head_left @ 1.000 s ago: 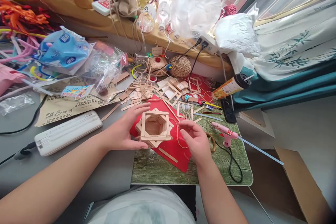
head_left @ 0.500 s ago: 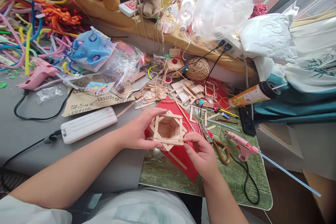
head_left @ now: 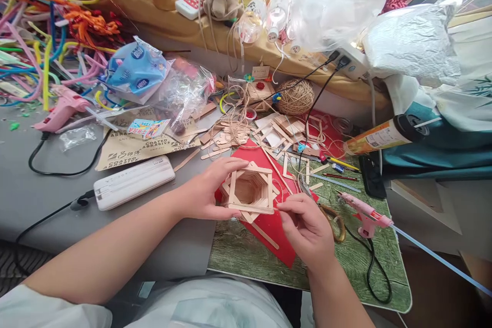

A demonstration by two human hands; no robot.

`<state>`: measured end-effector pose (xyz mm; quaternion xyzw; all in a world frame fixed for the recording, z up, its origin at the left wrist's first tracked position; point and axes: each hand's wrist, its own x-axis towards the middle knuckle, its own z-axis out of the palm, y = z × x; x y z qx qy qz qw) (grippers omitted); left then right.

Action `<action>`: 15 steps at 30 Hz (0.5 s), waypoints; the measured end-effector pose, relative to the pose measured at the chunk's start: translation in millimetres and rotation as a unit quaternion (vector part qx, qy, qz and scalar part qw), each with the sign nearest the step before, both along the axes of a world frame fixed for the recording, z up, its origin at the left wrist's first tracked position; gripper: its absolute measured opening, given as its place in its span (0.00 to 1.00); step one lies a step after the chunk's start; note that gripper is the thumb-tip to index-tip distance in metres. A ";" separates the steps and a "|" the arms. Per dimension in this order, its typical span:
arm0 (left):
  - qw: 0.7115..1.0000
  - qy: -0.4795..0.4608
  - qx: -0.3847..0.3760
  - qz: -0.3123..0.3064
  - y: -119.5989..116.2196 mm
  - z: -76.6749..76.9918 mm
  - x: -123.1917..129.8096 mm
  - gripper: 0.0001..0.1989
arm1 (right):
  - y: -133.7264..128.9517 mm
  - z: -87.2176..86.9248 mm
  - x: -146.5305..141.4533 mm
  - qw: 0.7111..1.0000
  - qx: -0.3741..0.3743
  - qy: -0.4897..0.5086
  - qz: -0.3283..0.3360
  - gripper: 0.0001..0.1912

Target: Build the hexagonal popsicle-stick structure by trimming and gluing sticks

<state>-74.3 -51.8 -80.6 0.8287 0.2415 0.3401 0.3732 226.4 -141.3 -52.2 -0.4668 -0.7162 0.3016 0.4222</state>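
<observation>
My left hand (head_left: 205,189) is wrapped round the side of a holder built from stacked craft sticks (head_left: 251,210). Its hollow opening faces up toward me, with layers of sticks turned against each other inside. At its right front corner, my right hand (head_left: 307,228) has thumb and forefinger pinched together. A thin strand of twine (head_left: 282,189) loops beside the holder and runs down to those fingertips; the exact grip is partly hidden. Under the holder lies a red sheet (head_left: 279,233), with a single craft stick (head_left: 265,236) on it.
Right of my hand lie scissors (head_left: 334,223) and a pink glue gun (head_left: 365,212) with its cord. Behind are loose craft sticks (head_left: 230,136) and a twine ball (head_left: 295,96). At left are a white power bank (head_left: 134,183), sandpaper (head_left: 126,151) and another glue gun (head_left: 63,108).
My right hand has drawn slightly away to the right from the holder. The strand that crossed the holder's front edge no longer shows there. My left hand keeps its hold.
</observation>
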 end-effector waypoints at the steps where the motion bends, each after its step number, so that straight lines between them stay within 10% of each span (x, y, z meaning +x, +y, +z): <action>1: 1.000 0.003 -0.002 0.000 0.1 0.0 -0.3 0.51 | 0.6 0.3 0.7 1.000 0.005 -0.005 0.006 0.15; 15: 1.000 0.007 0.014 -0.009 1.7 -3.0 -0.9 0.52 | 5.3 -10.1 7.4 0.999 0.020 -0.009 0.042 0.17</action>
